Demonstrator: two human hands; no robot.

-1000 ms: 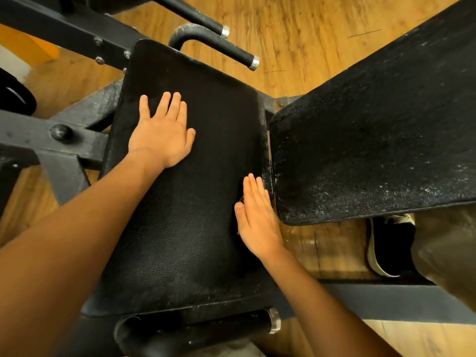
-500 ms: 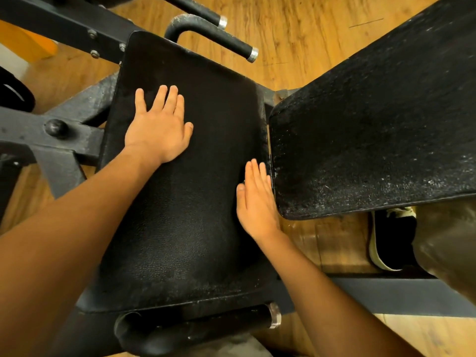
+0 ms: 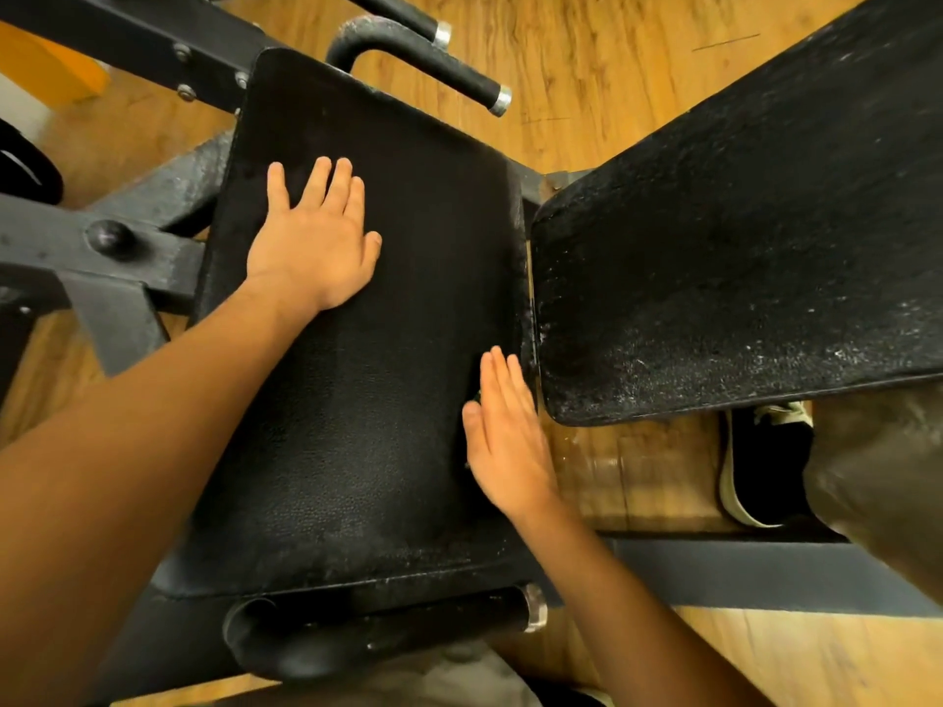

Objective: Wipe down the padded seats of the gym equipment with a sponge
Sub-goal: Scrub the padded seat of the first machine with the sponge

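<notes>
**Black pads on an amber wood floor**

The seat pad [image 3: 367, 400] is black with a fine pebbled grain, and a pale dusty haze runs along its near edge. The back pad [image 3: 740, 247] is black too, flecked with whitish specks that are thickest toward its lower edge. The metal frame [image 3: 41, 242] is dark grey, scuffed lighter in places. The handles [image 3: 439, 68] are black with silver end caps [image 3: 502, 100]. The floor [image 3: 587, 58] is warm orange-brown wood with darker streaked grain. A shoe [image 3: 765, 466] is black with a cream sole and pale laces. The trouser leg [image 3: 877, 477] is olive-brown. An orange-yellow block [image 3: 46, 68] shows at the top left.
</notes>
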